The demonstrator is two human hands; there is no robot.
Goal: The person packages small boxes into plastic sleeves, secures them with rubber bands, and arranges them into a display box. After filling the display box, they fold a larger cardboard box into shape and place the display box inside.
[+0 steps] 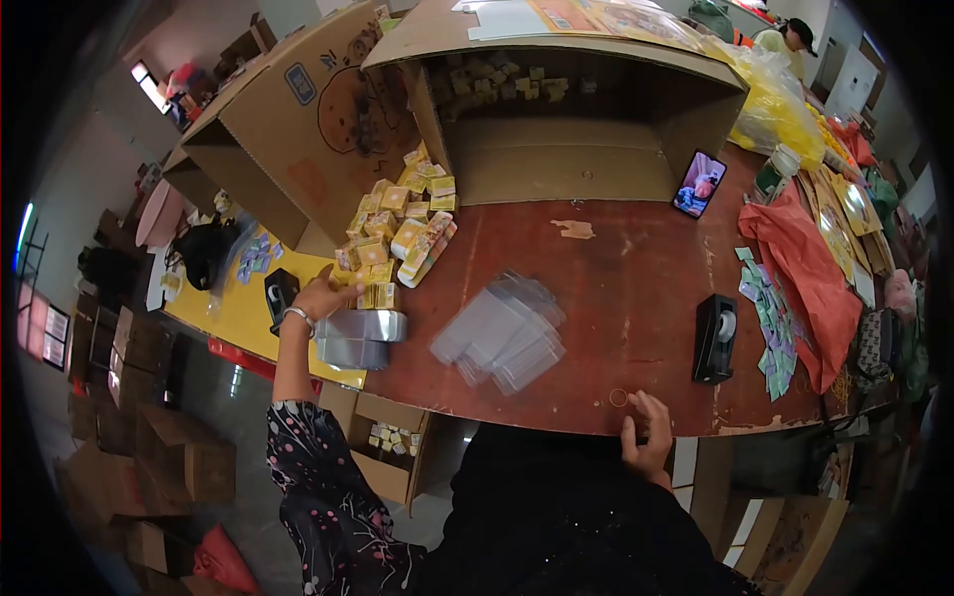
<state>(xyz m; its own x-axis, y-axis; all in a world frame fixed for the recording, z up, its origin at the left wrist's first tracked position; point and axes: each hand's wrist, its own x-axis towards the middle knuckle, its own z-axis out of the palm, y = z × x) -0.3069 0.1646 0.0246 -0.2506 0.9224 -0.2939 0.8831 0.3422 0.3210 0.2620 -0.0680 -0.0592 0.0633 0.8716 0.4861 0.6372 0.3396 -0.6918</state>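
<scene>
My left hand (pixel 324 296) reaches over the near end of a pile of small yellow boxes (pixel 376 224), fingers stretched out at the closest ones; whether they touch is hard to tell. Just below it lie stacked clear plastic cases (pixel 356 340). My right hand (pixel 649 435) rests at the table's front edge with loosely bent fingers, apart and holding nothing. Beside its fingertips is a thin rubber band (pixel 619 397). Between the hands, flat clear plastic sleeves (pixel 502 333) lie in an overlapping heap on the red table (pixel 616 288).
A big cardboard box (pixel 556 164) lies open towards me, more small boxes inside. A phone (pixel 699 185) leans at its right. Black tape dispensers stand left (pixel 281 298) and right (pixel 715 338). Green-purple packets (pixel 770 323) and a red plastic bag (pixel 810 288) lie at right. A person (pixel 785 45) is behind.
</scene>
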